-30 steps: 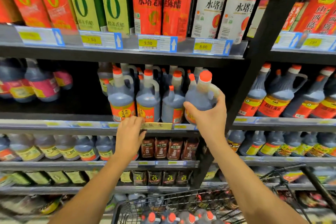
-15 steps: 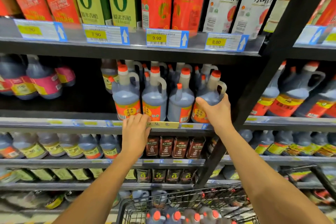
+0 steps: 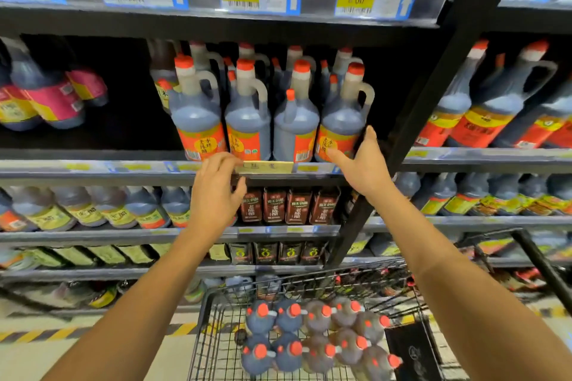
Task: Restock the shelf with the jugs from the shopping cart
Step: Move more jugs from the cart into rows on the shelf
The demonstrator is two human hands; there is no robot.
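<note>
Filling the shopping cart (image 3: 213, 334): red-capped jugs (image 3: 315, 353) of dark liquid

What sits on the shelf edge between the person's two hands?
Head view: a pale yellow label strip lies on the shelf edge between left hand and right hand.

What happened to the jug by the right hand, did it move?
Yes. The jug went inward onto the shelf, ending upright at its front edge, right hand touching it.

The left hand (image 3: 216, 195) reaches up and forward, fingers loosely bent; the right hand (image 3: 363, 165), raised a little higher, is spread, thumb up, index finger straight.
</note>
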